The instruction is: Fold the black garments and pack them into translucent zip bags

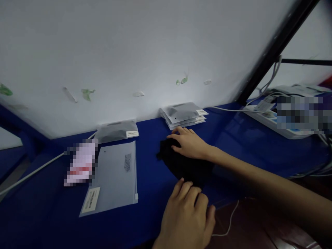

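Note:
A black piece of cloth (186,169) lies on the blue table surface. My right hand (192,143) rests on the far part of it, palm down, thumb and fingers apart. At the near edge of the cloth is my left hand (188,211), back upward, fingers slightly bent and spread, fingertips touching or just beside the fabric. Left of the hands lies a flat frosted zip bag (114,176) with a white label and a slider. Behind it sits a filled frosted bag (116,131). A stack of several filled bags (183,116) stands just beyond my right hand.
The blue table (147,166) meets a white wall (145,52) at the back. A pink-white item (81,164), blurred out, lies at left near a white cable (33,176). At right are a white tray (280,128), more cables and a black frame post (275,41).

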`<state>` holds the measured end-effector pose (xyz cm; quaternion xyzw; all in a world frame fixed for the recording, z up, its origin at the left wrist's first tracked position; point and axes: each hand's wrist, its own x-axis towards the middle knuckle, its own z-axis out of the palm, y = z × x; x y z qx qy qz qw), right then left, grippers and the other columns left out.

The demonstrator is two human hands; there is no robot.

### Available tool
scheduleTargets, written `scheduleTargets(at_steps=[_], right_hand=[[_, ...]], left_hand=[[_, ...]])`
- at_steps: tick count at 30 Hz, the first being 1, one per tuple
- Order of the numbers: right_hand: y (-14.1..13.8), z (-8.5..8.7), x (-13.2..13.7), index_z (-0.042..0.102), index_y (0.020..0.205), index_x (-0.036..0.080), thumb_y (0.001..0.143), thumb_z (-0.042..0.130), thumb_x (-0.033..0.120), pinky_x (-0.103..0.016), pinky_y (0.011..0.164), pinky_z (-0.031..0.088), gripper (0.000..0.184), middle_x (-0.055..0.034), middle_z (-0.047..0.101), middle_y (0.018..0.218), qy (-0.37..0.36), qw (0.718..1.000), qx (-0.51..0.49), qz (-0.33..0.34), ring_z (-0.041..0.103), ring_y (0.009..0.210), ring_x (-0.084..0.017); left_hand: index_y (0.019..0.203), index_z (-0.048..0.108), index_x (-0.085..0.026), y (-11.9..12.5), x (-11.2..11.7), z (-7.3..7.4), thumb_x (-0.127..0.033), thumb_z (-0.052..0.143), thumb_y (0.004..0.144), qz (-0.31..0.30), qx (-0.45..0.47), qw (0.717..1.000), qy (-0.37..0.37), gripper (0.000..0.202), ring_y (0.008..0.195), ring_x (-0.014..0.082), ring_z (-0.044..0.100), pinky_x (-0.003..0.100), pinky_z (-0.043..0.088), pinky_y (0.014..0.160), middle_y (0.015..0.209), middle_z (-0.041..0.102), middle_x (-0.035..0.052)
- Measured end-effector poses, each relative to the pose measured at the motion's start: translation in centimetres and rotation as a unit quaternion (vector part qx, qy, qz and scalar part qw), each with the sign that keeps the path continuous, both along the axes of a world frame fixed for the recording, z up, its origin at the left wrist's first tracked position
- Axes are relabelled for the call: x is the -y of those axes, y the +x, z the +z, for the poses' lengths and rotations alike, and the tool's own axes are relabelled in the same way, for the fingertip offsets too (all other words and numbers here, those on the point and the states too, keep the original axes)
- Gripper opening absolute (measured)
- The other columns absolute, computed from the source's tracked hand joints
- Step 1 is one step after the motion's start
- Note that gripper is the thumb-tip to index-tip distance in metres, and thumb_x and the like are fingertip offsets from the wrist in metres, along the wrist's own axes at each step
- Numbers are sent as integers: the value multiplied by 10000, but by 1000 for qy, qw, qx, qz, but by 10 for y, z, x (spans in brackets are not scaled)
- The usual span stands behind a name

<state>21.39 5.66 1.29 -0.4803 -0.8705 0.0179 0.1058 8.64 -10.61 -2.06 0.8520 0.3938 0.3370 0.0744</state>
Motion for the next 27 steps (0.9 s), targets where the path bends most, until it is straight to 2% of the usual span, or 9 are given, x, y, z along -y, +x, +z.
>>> scheduleTargets(at_steps=[3, 6, 10, 12, 13, 16, 20, 23, 27], right_hand=[[27, -7, 3, 615, 1288, 214, 897, 525, 332, -449, 957, 431, 419, -126, 600, 1230, -25, 1000, 6, -16, 582, 1096, -291], [55, -10, 7, 627, 1275, 201, 896, 534, 362, -446, 942, 445, 422, -126, 634, 1162, -42, 998, 4, -40, 607, 1042, -287], [86, -12, 13, 642, 1247, 176, 884, 555, 447, -467, 923, 465, 461, -135, 666, 1102, -67, 996, -21, -63, 614, 1039, -306], [94, -14, 17, 647, 1229, 178, 886, 546, 476, -469, 924, 470, 466, -130, 671, 1108, -76, 994, -46, -69, 609, 1053, -304], [96, -15, 18, 651, 1218, 180, 890, 538, 482, -469, 925, 471, 460, -127, 671, 1112, -79, 993, -59, -71, 606, 1059, -304], [95, -16, 23, 664, 1178, 179, 903, 515, 453, -475, 929, 469, 415, -126, 668, 1112, -80, 990, -90, -78, 598, 1065, -305], [86, -11, 27, 660, 1155, 188, 887, 515, 300, -445, 941, 458, 324, -106, 672, 1103, -86, 989, -94, -69, 603, 1059, -283], [78, -5, 29, 659, 1119, 189, 854, 533, 226, -422, 925, 459, 296, -97, 680, 1076, -101, 991, -81, -36, 619, 1027, -268], [67, 5, 34, 663, 1056, 188, 814, 573, 176, -407, 892, 461, 259, -92, 675, 1028, -103, 991, -72, 33, 626, 959, -251]], left_hand=[[810, 622, -165, -1, -1, 6, -179, 528, 910, -11, 23, 999, 20, 138, 866, 199, 670, 434, 531, 964, 752, 688, 18], [873, 620, -196, -18, -10, 18, -174, 496, 925, 32, 27, 998, 46, 137, 883, 210, 665, 453, 523, 954, 803, 708, 22], [997, 629, -198, -71, -32, 33, -300, 465, 944, 243, -55, 967, 51, 200, 1014, 305, 628, 522, 534, 855, 1049, 698, 111], [1023, 637, -165, -98, -40, 36, -417, 446, 937, 337, -132, 932, 15, 328, 997, 370, 619, 560, 531, 773, 1034, 687, 158], [1002, 644, -160, -108, -42, 36, -452, 446, 929, 351, -165, 922, -12, 361, 949, 370, 630, 538, 538, 723, 993, 691, 157], [983, 646, -155, -120, -44, 34, -437, 455, 916, 340, -211, 914, -69, 347, 906, 353, 644, 485, 540, 667, 980, 689, 143], [983, 640, -194, -108, -49, 34, -286, 457, 915, 241, -191, 945, -108, 216, 998, 302, 639, 462, 539, 783, 1074, 679, 90], [999, 641, -215, -96, -61, 35, -203, 470, 908, 163, -157, 965, -128, 194, 1053, 260, 621, 421, 530, 835, 1115, 671, 56], [987, 639, -228, -86, -81, 32, -151, 508, 888, 116, -96, 978, -146, 181, 1040, 236, 617, 405, 518, 857, 1088, 674, 33]])
